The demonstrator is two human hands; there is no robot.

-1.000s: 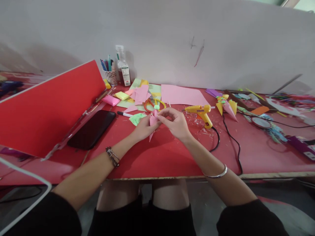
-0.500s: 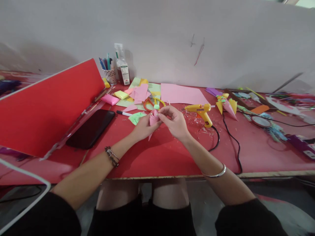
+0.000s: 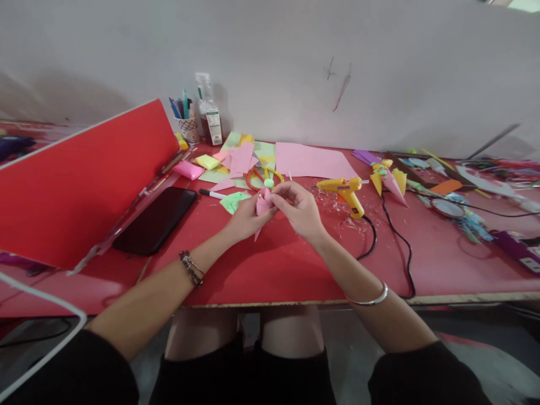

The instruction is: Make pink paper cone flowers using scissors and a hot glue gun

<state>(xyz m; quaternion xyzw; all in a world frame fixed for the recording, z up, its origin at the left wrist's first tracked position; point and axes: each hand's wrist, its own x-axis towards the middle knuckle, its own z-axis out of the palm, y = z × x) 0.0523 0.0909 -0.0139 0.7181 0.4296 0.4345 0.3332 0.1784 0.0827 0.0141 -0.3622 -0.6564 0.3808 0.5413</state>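
A small pink paper cone (image 3: 264, 206) is held over the red table, its narrow tip pointing down. My left hand (image 3: 246, 219) is closed round it from the left. The thumb and forefinger of my right hand (image 3: 297, 209) are pinched together at the cone's upper right edge; what lies between those fingertips is too small to make out. Just beyond the cone is a light green clay blob (image 3: 269, 183), in front of scissors with orange and yellow handles (image 3: 278, 175). Beside my left fingers lies a crumpled green packet (image 3: 234, 202).
A yellow glue gun (image 3: 348, 194) lies to the right, its black cord running to the table edge. Left are a black phone (image 3: 157, 220) and a leaning red board (image 3: 93, 185). Behind stand a bottle (image 3: 210, 115) and pen cup (image 3: 188, 128). A finished-looking paper piece (image 3: 390, 181) lies right.
Both hands stay nearly in place around the pink cone. The right fingertips have shifted very slightly at its edge; the things on the table have not moved.
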